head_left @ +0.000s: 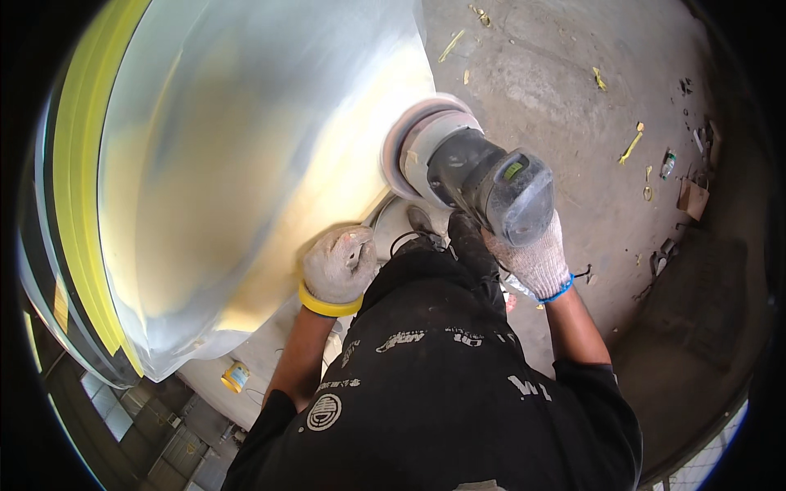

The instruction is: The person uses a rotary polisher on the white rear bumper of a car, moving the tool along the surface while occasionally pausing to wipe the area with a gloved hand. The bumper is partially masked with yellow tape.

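Observation:
My right hand (536,258), in a white knit glove with a blue cuff, grips the rear of a dark grey power sander (483,182). Its round pad (417,135) presses against the edge of a large curved body panel (246,164) sanded to a dull silver and yellowish finish. My left hand (337,266), in a dusty glove with a yellow cuff, rests flat on the lower edge of the same panel, just left of the sander. The sander's cord runs down between my arms.
Yellow masking tape (86,204) runs along the panel's left border. The concrete floor (573,98) on the right holds tape scraps, a small bottle (668,164) and a cardboard box (693,198). A small tin (236,376) lies below the panel.

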A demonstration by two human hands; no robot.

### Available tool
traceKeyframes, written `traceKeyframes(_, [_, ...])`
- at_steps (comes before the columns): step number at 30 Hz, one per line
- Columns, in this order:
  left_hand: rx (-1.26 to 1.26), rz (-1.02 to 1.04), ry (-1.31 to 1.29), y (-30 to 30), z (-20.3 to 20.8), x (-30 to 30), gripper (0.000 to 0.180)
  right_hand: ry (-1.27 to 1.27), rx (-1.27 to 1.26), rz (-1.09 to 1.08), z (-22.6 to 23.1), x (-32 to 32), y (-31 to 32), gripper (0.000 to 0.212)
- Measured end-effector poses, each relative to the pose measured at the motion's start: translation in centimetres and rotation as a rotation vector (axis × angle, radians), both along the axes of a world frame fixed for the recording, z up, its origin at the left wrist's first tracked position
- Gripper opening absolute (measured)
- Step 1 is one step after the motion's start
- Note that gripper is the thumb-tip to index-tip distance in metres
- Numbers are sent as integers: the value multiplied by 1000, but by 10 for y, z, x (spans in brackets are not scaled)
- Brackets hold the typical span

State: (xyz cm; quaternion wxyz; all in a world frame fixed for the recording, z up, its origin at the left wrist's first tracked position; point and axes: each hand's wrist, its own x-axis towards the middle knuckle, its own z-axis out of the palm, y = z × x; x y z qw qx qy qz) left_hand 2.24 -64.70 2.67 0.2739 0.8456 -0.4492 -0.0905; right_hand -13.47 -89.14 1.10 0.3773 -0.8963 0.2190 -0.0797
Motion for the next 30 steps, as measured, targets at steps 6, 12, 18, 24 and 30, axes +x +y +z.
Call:
traceKeyframes(6, [19,7,-20,-1,-1,-1,17,4,261,-95,7,12,-11,63])
traceKeyframes(12, [-1,20,-34,-3,1,0,15,62,118,-68,13,8,-10,56])
traceKeyframes(18, [31,22,-31,-2,2,1,17,48,230,-86,11,15,-9,63])
traceKeyframes(24, [-27,4,-59,-2,0,1,19,51,236,-40,4,-2,4,69])
traceKeyframes(30, [-3,-8,-76,1,-3,1,19,-27,360,-66,22,14,8,62])
